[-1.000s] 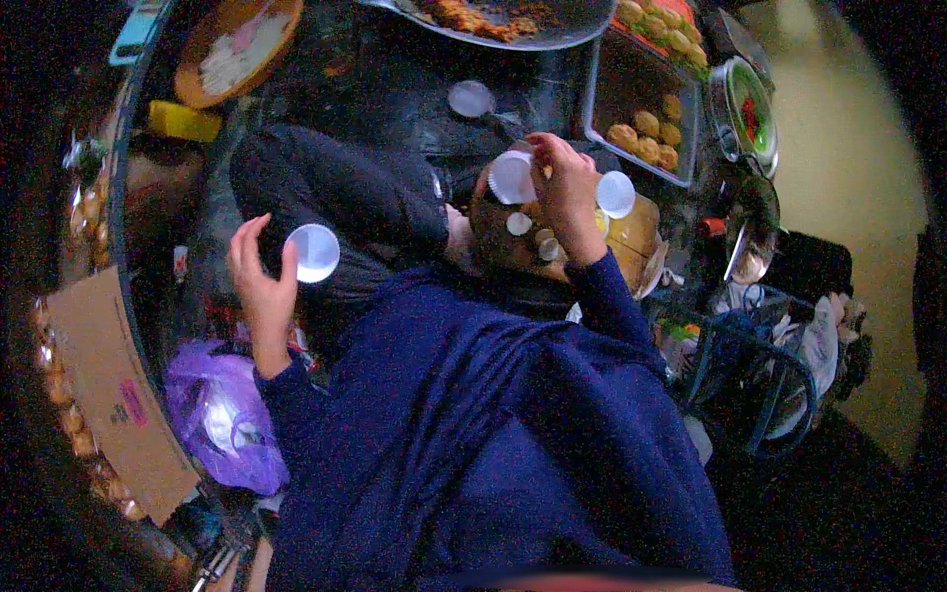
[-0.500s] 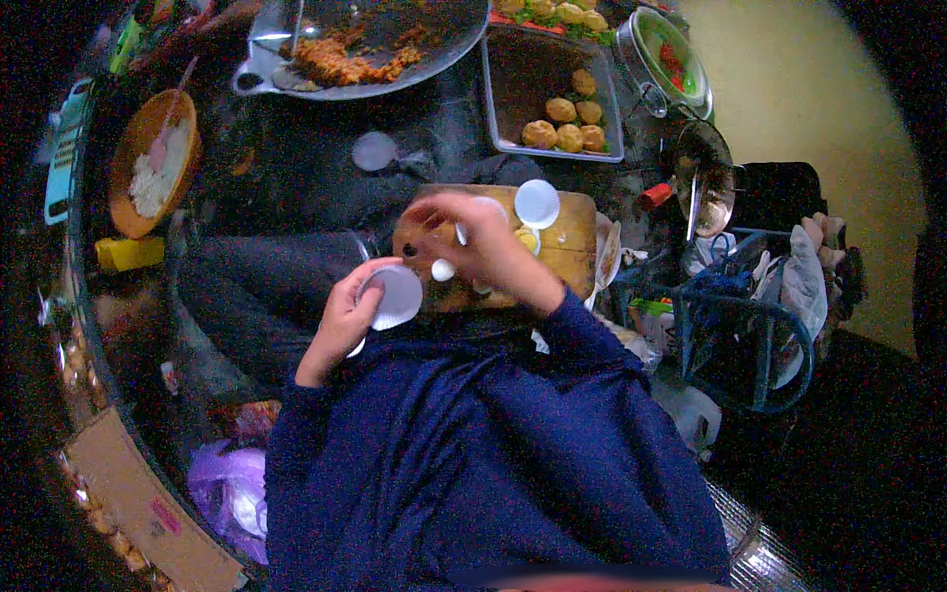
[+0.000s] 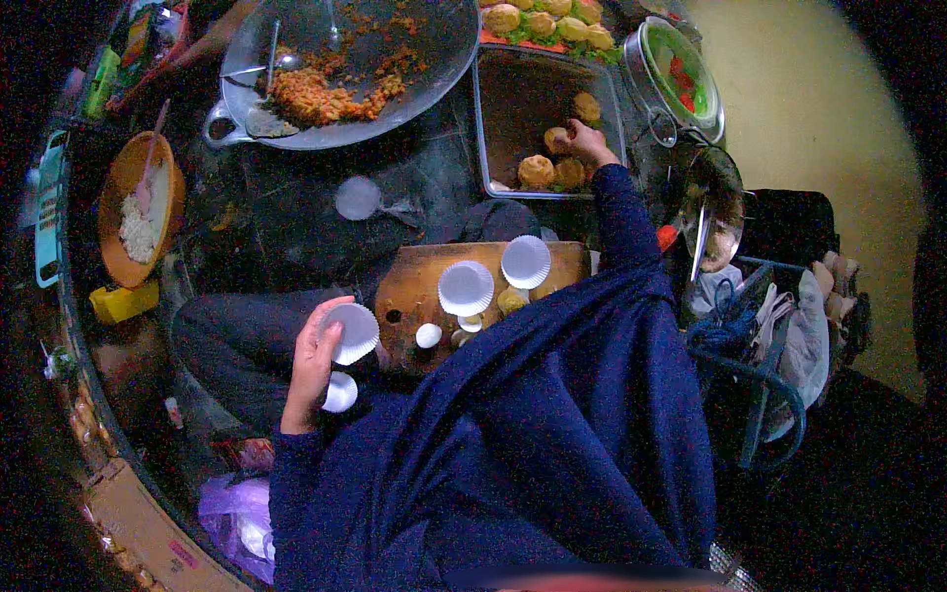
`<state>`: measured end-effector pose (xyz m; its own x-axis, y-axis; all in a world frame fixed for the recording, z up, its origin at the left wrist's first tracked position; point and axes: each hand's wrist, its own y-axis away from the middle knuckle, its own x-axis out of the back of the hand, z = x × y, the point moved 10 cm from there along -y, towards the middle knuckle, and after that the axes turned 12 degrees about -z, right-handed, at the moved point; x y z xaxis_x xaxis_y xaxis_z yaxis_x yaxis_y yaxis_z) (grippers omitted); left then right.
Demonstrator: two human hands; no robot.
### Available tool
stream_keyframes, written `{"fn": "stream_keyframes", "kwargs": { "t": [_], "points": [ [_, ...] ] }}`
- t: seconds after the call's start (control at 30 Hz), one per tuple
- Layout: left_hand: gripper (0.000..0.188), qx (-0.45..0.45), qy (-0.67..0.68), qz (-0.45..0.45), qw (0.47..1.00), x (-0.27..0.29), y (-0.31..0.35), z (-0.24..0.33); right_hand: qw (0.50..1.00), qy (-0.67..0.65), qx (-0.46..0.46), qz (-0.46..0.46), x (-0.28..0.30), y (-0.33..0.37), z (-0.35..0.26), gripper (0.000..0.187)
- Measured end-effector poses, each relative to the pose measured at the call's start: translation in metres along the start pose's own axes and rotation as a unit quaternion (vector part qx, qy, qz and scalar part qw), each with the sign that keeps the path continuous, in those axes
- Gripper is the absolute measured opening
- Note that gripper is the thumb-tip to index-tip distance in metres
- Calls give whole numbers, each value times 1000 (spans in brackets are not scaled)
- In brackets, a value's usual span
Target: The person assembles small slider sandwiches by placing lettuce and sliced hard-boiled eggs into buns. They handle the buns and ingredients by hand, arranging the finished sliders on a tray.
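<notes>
My left hand [image 3: 310, 363] grips white fluted paper cups [image 3: 357, 333], apparently a small stack, left of a wooden board [image 3: 404, 271]. Just below that hand shows a white round piece [image 3: 340, 393]. Stretched out to the far right, my right hand [image 3: 592, 144] has its fingers closed round a golden bun [image 3: 556, 139] in a clear plastic container [image 3: 483, 128]. Several more buns [image 3: 536, 172] lie by it. Two single paper cups, one nearer [image 3: 466, 288] and one farther [image 3: 526, 261], rest on the board. Beside them are a white egg-like piece [image 3: 428, 335] and yellowish pieces [image 3: 511, 300].
A large pan [image 3: 434, 94] of orange-red filling stands at the back. Filled buns [image 3: 543, 15] with green leaves lie behind the container. An orange bowl [image 3: 118, 247] of white food is on the left. Pots [image 3: 712, 109] and a blue-framed rack [image 3: 789, 395] stand right.
My right hand has moved from above the board to the container and closed on a bun. A paper cup now shows on the board. My left hand has shifted left and nearer, still holding cups.
</notes>
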<state>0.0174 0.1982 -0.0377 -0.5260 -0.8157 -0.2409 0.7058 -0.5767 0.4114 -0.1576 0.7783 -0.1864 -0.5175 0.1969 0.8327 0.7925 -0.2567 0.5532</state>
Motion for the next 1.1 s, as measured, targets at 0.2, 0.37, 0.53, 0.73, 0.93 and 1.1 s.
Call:
{"fn": "stream_keyframes", "kwargs": {
  "t": [0.2, 0.37, 0.53, 0.73, 0.93, 1.1],
  "points": [
    [31, 6, 5, 17, 1000, 3, -11, -4, 998, -46, 9, -43, -2, -10, 2, 87],
    [35, 17, 52, 7, 998, 1, -16, -9, 999, 21, 9, -36, -4, -6, -20, 83],
    [42, -8, 134, -1, 991, -7, -18, 3, 979, -170, 101, 49, 29, 20, -53, 62],
    [41, -26, 194, -23, 980, -24, -24, 28, 915, -251, 314, -28, 111, 147, -187, 58],
    [39, -46, 217, -36, 974, -32, -18, 40, 789, -268, 543, -105, 130, 332, -347, 54],
    [39, -95, 272, -66, 955, -35, 0, 46, 817, -252, 515, -63, 103, 391, -395, 51]
  ]
}}
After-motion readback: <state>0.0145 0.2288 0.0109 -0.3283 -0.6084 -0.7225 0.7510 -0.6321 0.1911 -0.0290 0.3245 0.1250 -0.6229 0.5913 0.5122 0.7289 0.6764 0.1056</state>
